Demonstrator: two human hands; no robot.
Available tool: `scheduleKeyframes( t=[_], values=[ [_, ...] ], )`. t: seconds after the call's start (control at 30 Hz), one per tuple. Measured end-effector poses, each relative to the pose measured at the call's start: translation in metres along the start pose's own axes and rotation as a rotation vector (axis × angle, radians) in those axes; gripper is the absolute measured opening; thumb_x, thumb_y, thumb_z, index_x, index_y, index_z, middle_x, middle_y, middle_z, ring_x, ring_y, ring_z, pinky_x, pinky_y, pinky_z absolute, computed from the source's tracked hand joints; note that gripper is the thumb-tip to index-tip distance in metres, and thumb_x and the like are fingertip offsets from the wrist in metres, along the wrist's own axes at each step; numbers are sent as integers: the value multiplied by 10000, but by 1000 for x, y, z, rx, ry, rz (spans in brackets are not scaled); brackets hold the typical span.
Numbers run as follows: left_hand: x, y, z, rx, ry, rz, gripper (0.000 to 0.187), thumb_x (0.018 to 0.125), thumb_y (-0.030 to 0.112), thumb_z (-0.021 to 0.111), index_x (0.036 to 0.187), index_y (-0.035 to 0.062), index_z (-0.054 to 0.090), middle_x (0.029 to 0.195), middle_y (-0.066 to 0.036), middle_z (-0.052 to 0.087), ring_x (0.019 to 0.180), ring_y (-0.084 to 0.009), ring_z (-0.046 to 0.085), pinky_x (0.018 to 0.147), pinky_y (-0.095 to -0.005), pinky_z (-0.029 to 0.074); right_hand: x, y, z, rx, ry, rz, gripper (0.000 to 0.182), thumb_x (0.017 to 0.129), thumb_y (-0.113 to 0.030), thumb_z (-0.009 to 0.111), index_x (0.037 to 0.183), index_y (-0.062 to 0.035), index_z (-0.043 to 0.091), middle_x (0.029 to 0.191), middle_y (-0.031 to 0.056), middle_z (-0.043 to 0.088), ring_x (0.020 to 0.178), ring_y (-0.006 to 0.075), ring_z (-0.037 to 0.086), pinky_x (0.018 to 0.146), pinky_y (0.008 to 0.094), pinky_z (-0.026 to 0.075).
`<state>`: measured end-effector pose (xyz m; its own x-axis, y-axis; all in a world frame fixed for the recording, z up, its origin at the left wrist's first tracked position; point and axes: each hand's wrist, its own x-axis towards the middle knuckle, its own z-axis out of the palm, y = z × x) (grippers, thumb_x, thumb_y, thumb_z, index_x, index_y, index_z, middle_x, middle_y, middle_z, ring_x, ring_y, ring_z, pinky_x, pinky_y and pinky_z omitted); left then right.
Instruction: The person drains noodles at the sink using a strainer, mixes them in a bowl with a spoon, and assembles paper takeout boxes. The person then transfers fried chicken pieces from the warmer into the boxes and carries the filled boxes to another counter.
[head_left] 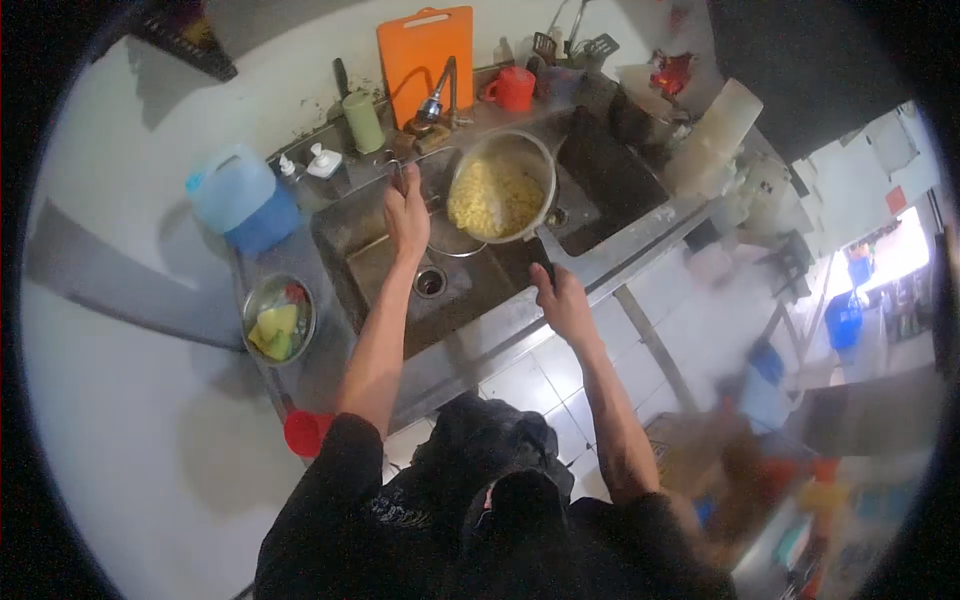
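Over the double sink stands a metal pot (500, 190) tilted toward the left, with pale yellow pieces of food inside. My right hand (562, 305) is closed around its dark handle. My left hand (406, 215) grips the handle of a round metal strainer (458, 240), which is partly hidden beneath the pot's left side. Both are above the sink (380, 290), near the divider between its two basins. The faucet (436, 105) is just behind the pot.
An orange cutting board (425, 60), a green container (362, 122) and a red mug (512, 90) stand behind the sink. At the left are a blue jug (250, 205), a metal bowl (280, 320) with yellow-green pieces and a red cup (306, 432).
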<state>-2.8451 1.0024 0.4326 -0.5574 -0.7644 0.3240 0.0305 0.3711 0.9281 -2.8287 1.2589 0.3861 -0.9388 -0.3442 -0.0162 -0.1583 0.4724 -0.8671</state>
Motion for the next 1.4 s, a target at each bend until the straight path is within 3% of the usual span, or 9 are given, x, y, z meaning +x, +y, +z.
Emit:
scheduleKeyframes(
  t=[0.1,0.2,0.43,0.57,0.9,1.1,1.2,1.3,1.4],
  values=[
    [27,-20,17,36,-47,-29,524,1013,429,515,1038,-81,631,933,-188,676,869,-301,607,840,-400,438,28,-7,10,-212,63,-54,470,1014,-410,515,932,47,590,768,282,646,747,460,644,660,495,485],
    [50,-50,25,27,-61,-24,532,1014,427,514,1064,-89,631,961,-206,681,899,-316,619,855,-402,439,52,-10,20,-253,2,-8,423,1018,-375,504,984,42,571,861,350,630,875,532,603,719,566,479],
    [70,-75,34,-148,76,60,534,1013,437,522,909,-81,598,825,-153,610,804,-260,539,780,-390,430,79,-8,54,-333,-33,-12,324,1010,-310,511,1099,1,486,799,340,634,785,521,626,697,602,492],
    [74,-87,18,-77,53,-139,533,1013,452,525,840,-51,554,789,-102,554,767,-234,487,756,-389,410,78,-9,75,-456,-61,-31,294,1002,-278,512,1124,-22,433,800,310,649,759,514,632,684,603,501],
    [75,-106,0,-172,212,-103,432,1018,377,561,853,-22,538,789,-43,513,786,-168,470,759,-321,405,59,-8,96,-413,-6,-89,259,988,-242,530,1066,-45,379,912,267,655,752,502,629,631,602,492],
    [72,-112,-5,-244,188,-85,388,1034,345,539,845,8,505,795,-7,466,766,-132,436,738,-298,394,44,-11,94,-232,-11,57,272,1019,-278,504,1073,-27,412,876,273,642,729,523,595,610,583,463],
    [75,-117,-9,-266,155,-105,401,1032,349,543,827,8,494,786,-7,465,755,-128,435,720,-293,391,38,-7,88,-42,131,29,341,1028,-331,506,1039,7,467,802,236,636,663,455,605,588,503,471],
    [79,-115,-17,-273,104,-157,414,1031,353,543,806,9,490,778,-6,463,750,-122,435,703,-289,389,33,27,90,67,146,173,432,1021,-399,505,1131,17,532,890,229,670,858,390,655,743,492,485],
    [81,-92,-21,-273,109,-167,419,1032,352,537,776,24,484,755,4,448,730,-110,422,675,-283,371,23,16,73,249,60,346,495,1023,-438,493,1196,22,552,843,172,658,829,289,640,754,429,482]
  ],
)
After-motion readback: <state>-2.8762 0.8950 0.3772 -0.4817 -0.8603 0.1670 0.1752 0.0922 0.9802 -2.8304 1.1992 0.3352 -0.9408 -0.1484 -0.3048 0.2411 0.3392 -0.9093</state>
